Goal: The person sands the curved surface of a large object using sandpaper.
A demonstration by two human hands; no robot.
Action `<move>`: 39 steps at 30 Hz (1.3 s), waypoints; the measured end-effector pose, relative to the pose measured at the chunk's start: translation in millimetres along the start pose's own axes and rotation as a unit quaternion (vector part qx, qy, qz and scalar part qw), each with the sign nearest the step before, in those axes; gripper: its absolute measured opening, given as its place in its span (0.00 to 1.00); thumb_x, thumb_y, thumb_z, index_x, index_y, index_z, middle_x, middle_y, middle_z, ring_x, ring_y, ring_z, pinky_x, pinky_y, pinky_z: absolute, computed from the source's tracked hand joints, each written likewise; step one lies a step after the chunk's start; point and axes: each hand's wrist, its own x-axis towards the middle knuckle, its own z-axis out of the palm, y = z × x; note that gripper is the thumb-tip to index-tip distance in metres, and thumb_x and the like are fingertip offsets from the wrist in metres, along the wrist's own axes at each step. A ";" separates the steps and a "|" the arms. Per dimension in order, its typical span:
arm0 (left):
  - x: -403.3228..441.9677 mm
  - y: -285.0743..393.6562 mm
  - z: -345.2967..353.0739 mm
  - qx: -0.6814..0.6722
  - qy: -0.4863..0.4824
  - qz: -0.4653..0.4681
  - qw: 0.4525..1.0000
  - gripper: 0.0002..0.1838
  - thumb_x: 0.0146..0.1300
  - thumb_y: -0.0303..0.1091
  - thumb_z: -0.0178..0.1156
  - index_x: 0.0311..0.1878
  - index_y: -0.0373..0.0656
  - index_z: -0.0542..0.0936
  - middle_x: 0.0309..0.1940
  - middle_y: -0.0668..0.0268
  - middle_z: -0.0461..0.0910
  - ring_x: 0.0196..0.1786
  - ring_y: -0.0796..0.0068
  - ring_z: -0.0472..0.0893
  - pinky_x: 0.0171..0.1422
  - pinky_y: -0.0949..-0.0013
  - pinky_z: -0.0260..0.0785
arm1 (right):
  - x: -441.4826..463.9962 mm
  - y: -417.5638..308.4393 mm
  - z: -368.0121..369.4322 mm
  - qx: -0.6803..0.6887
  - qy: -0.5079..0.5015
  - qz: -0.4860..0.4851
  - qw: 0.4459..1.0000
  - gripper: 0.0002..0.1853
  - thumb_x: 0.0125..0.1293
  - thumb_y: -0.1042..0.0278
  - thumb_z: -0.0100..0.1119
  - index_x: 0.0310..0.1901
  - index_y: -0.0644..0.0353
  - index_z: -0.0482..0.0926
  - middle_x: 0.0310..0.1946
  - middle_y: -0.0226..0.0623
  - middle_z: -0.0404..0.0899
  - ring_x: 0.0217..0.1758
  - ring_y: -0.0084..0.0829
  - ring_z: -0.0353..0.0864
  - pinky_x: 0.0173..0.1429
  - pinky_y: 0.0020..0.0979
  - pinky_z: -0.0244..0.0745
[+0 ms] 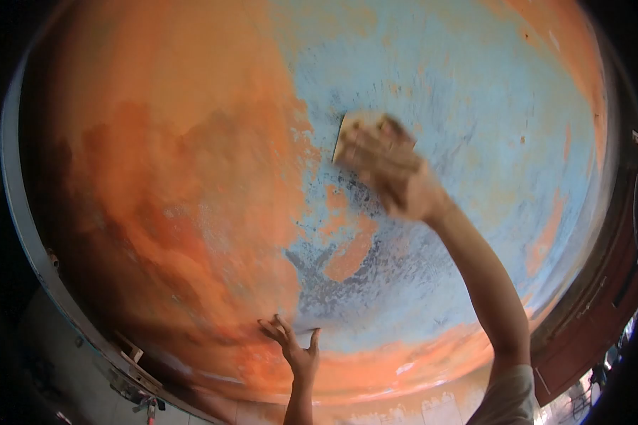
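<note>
A large curved surface (503,99) fills the view, orange on the left and along the bottom, pale blue on the right, with dark speckled patches near the middle. Against its blue part my right hand (397,170) is raised, blurred, with its fingers pressed over a thin tan sheet (342,134) whose left edge shows. Lower down, near the border of orange and blue, my left hand (296,346) has its fingers spread and its fingertips at the surface. Nothing shows in it.
A pale curved rim (25,212) runs down the left side. Small items (145,397) lie at the lower left, beyond the rim. A dark red panel (581,340) stands at the lower right, with blurred clutter beside it.
</note>
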 end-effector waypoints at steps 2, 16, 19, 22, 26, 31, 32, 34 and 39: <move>2.1 -3.1 -0.1 -0.022 0.005 0.007 1.000 0.57 0.61 0.51 0.71 0.82 0.45 0.44 0.79 0.39 0.23 0.79 0.28 0.25 0.78 0.32 0.39 | 0.7 -18.3 9.6 0.015 0.024 0.044 0.999 0.26 0.61 0.68 0.64 0.63 0.58 0.78 0.69 0.41 0.73 0.74 0.41 0.69 0.80 0.48 0.58; 2.2 -6.1 3.0 -0.023 -0.018 0.011 1.000 0.59 0.59 0.44 0.74 0.81 0.42 0.42 0.78 0.36 0.21 0.78 0.24 0.24 0.77 0.29 0.38 | -0.5 8.5 -16.0 -0.031 -0.024 -0.014 0.999 0.24 0.64 0.63 0.59 0.62 0.58 0.79 0.69 0.39 0.72 0.74 0.39 0.70 0.79 0.46 0.62; 0.5 -4.2 3.6 -0.005 -0.007 0.030 1.000 0.58 0.59 0.42 0.74 0.81 0.42 0.43 0.78 0.35 0.21 0.78 0.23 0.24 0.77 0.29 0.39 | -6.6 -2.0 4.8 -0.104 0.033 0.051 0.993 0.23 0.65 0.62 0.59 0.61 0.58 0.80 0.69 0.41 0.73 0.74 0.40 0.70 0.77 0.47 0.64; -0.1 -9.0 4.8 -0.009 -0.006 0.032 0.999 0.58 0.59 0.43 0.73 0.81 0.42 0.43 0.78 0.35 0.21 0.77 0.22 0.24 0.77 0.30 0.40 | -36.3 -71.7 26.8 0.084 -0.026 -0.026 0.996 0.19 0.63 0.70 0.59 0.57 0.58 0.82 0.66 0.41 0.75 0.73 0.38 0.71 0.76 0.42 0.67; -0.6 -4.4 4.3 -0.002 -0.012 0.014 1.000 0.57 0.60 0.43 0.73 0.81 0.41 0.43 0.78 0.35 0.21 0.77 0.21 0.24 0.76 0.30 0.42 | -82.7 -105.9 49.7 0.248 -0.146 -0.113 0.951 0.16 0.62 0.73 0.57 0.51 0.58 0.83 0.62 0.39 0.78 0.70 0.34 0.74 0.75 0.39 0.70; 1.2 -6.6 2.1 0.009 -0.017 0.030 0.999 0.57 0.60 0.43 0.73 0.81 0.42 0.43 0.78 0.36 0.21 0.77 0.22 0.25 0.76 0.30 0.44 | -24.6 -36.0 2.6 -0.013 -0.103 -0.092 0.990 0.19 0.59 0.75 0.59 0.54 0.56 0.84 0.65 0.37 0.77 0.73 0.34 0.71 0.79 0.41 0.62; -0.8 -4.7 1.6 0.023 -0.012 0.039 0.999 0.57 0.60 0.43 0.72 0.81 0.42 0.43 0.79 0.37 0.21 0.77 0.22 0.25 0.76 0.30 0.44 | -22.4 -18.8 -3.2 -0.007 -0.046 -0.055 0.997 0.21 0.60 0.75 0.60 0.56 0.56 0.83 0.65 0.37 0.77 0.72 0.34 0.72 0.80 0.43 0.61; -0.7 -9.2 2.5 0.017 -0.019 0.041 0.999 0.56 0.61 0.42 0.72 0.81 0.42 0.43 0.79 0.37 0.21 0.77 0.22 0.25 0.76 0.30 0.43 | -15.5 -5.8 -5.5 -0.012 -0.005 0.027 1.000 0.22 0.60 0.74 0.60 0.58 0.56 0.83 0.65 0.37 0.78 0.72 0.35 0.72 0.79 0.44 0.62; -2.8 -2.0 1.1 -0.024 -0.013 0.014 1.000 0.56 0.61 0.41 0.71 0.81 0.43 0.43 0.79 0.38 0.21 0.78 0.23 0.25 0.77 0.31 0.42 | -51.7 -68.1 33.6 -0.004 -0.037 -0.038 0.999 0.23 0.58 0.72 0.62 0.57 0.57 0.83 0.63 0.38 0.78 0.73 0.34 0.71 0.80 0.43 0.61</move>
